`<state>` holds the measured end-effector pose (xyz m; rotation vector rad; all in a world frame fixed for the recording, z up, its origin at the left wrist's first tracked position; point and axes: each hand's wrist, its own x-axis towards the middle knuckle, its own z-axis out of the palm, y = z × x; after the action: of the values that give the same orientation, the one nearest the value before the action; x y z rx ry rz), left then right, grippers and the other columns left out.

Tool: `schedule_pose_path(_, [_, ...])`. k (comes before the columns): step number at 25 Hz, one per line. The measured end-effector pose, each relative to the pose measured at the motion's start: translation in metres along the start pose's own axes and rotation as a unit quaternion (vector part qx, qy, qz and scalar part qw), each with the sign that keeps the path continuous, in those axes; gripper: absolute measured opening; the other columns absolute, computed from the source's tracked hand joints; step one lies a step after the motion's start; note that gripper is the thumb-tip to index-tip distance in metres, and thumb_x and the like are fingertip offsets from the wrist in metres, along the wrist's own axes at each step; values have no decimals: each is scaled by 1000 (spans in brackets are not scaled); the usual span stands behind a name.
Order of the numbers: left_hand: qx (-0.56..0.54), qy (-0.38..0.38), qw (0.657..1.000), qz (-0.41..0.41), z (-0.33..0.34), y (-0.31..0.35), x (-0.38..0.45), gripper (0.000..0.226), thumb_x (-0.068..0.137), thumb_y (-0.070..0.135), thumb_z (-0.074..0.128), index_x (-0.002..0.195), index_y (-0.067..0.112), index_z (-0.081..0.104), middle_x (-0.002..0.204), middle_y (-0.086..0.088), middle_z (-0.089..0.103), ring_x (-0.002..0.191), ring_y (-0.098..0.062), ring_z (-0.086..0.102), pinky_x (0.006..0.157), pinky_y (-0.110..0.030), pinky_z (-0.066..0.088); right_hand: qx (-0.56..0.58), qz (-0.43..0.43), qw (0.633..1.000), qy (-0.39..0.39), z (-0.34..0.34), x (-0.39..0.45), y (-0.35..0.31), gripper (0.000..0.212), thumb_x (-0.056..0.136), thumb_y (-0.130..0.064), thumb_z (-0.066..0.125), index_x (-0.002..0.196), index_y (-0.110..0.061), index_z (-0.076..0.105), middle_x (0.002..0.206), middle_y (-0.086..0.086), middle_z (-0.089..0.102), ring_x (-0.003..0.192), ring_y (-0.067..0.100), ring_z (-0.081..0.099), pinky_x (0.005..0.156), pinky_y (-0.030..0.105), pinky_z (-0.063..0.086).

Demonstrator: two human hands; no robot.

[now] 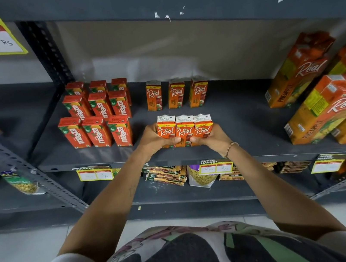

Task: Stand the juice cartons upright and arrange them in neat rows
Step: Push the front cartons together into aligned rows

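Three small orange Real cartons (185, 126) stand upright side by side near the front edge of the dark grey shelf (240, 120). My left hand (154, 141) presses the row's left end and my right hand (212, 137) presses its right end, fingers curled across the carton fronts. Behind them a second row of three small Real cartons (177, 95) stands upright with gaps between. To the left, red Maaza cartons (97, 118) stand upright in three rows of three.
Large Real pineapple cartons (326, 104) lean and lie at angles on the shelf's right side. Price labels (215, 167) hang on the shelf front. Snack packets (167, 174) fill the shelf below. An upper shelf overhangs the space.
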<state>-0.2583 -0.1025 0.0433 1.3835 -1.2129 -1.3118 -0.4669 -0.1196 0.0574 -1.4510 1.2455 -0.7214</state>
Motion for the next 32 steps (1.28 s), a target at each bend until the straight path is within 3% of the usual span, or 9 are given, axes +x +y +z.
schedule_pose_path(3, [-4, 1, 1000, -5, -2, -2, -7, 44, 63, 7, 87, 98, 23, 65, 96, 4, 71, 88, -5, 68, 80, -23, 55, -5, 16, 1000, 9, 3, -4, 1, 60, 69, -15, 80, 122, -11, 53, 122, 10, 63, 109, 20, 60, 95, 37, 49])
schedule_pose_path(6, [-1, -5, 1000, -10, -2, -2, -15, 45, 64, 10, 87, 99, 25, 64, 98, 5, 71, 92, -7, 67, 83, -24, 55, -5, 14, 1000, 15, 7, -12, 2, 54, 72, -10, 77, 121, -9, 53, 119, 8, 63, 104, 17, 60, 94, 36, 49])
schedule_pose_path(12, [-5, -11, 1000, 5, -1, -4, -31, 41, 68, 5, 84, 98, 24, 63, 96, 5, 70, 83, 0, 68, 73, -15, 53, -15, 2, 1000, 17, 10, -28, 4, 50, 74, -10, 77, 119, -7, 55, 114, 7, 65, 102, 18, 63, 90, 33, 52])
schedule_pose_path(15, [-25, -10, 1000, 13, 0, -6, -37, 39, 70, -2, 81, 95, 22, 63, 93, 5, 70, 79, 1, 69, 73, -16, 54, -8, 1, 1000, 17, 12, -33, 3, 49, 74, -9, 76, 119, -8, 55, 110, 4, 64, 99, 16, 63, 89, 32, 52])
schedule_pose_path(20, [-23, -22, 999, 10, -2, -8, -40, 40, 69, 1, 82, 98, 21, 64, 95, 4, 71, 84, -2, 69, 74, -18, 54, -24, 6, 1000, 17, 12, -31, 11, 56, 72, -14, 78, 122, -7, 54, 118, 9, 65, 108, 22, 63, 96, 43, 51])
schedule_pose_path(26, [-7, -21, 1000, 21, 0, -9, -43, 44, 68, 9, 84, 104, 21, 63, 100, 4, 71, 90, -4, 69, 87, -29, 55, -36, 4, 999, -1, 6, -35, 1, 61, 70, -15, 80, 124, -10, 53, 113, 3, 65, 100, 13, 64, 96, 42, 52])
schedule_pose_path(28, [17, -21, 999, 30, -4, -10, -46, 62, 63, 23, 89, 116, 17, 59, 108, 3, 69, 98, -5, 67, 94, -35, 53, -41, -7, 999, -17, 0, -42, -9, 70, 70, -14, 80, 130, -16, 45, 120, 1, 59, 101, 7, 61, 92, 34, 54])
schedule_pose_path(30, [31, -3, 998, 63, -10, -10, -54, 84, 59, 38, 90, 131, 21, 49, 123, 3, 63, 112, -8, 61, 98, -32, 50, -61, -40, 997, -29, -11, -45, -27, 78, 69, -17, 80, 135, -24, 39, 129, 1, 54, 112, 11, 57, 94, 35, 52])
schedule_pose_path(32, [14, 30, 990, 140, -19, 3, -66, 76, 69, 38, 82, 135, 26, 46, 134, 5, 56, 126, -8, 51, 105, -27, 43, -112, -94, 989, -27, -20, -45, -59, 76, 68, -22, 81, 133, -24, 41, 133, 0, 53, 124, 14, 50, 105, 34, 41])
